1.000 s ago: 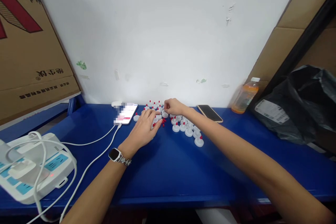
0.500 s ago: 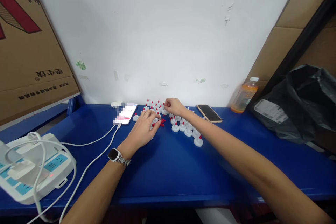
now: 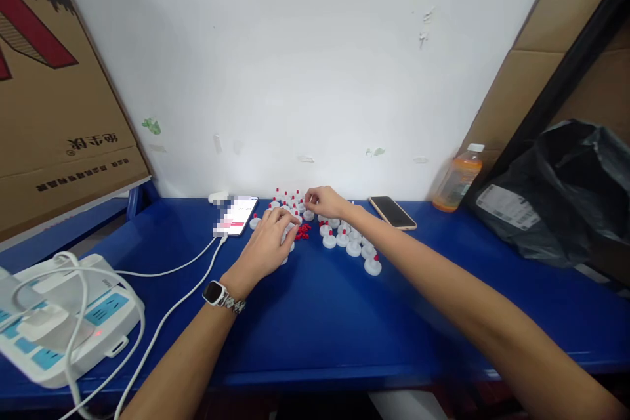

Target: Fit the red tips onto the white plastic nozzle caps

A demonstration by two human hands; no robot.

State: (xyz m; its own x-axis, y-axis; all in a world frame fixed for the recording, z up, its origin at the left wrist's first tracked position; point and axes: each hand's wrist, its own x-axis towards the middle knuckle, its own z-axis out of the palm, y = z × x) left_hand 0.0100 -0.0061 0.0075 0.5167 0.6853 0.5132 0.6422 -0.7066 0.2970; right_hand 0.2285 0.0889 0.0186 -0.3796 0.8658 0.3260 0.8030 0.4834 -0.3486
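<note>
My right hand (image 3: 323,199) is at the back of the blue table, thumb and fingertips pinched around the thin spout of a white nozzle cap (image 3: 308,216), whose round base stands upright below. My left hand (image 3: 273,235) hovers low over the group, palm down, its thumb apart from the bent fingers. Beneath it are white nozzle caps, partly hidden. Small loose red tips (image 3: 303,231) lie in a pile just right of the left fingers. Several red-tipped nozzle caps (image 3: 285,207) stand behind the left hand. More white nozzle caps (image 3: 353,248) spread below my right forearm, some with red tips.
A charging phone (image 3: 239,216) lies left of the caps, with white cables running to a power strip (image 3: 73,321). A dark-screened phone (image 3: 392,212), a bottle of orange drink (image 3: 457,180) and a black plastic bag (image 3: 551,197) are on the right. The wall (image 3: 315,79) rises behind.
My right hand has shifted slightly left and its fingers have loosened a little, so the pale spout shows between them. My left hand has barely moved; the view has tilted slightly.
</note>
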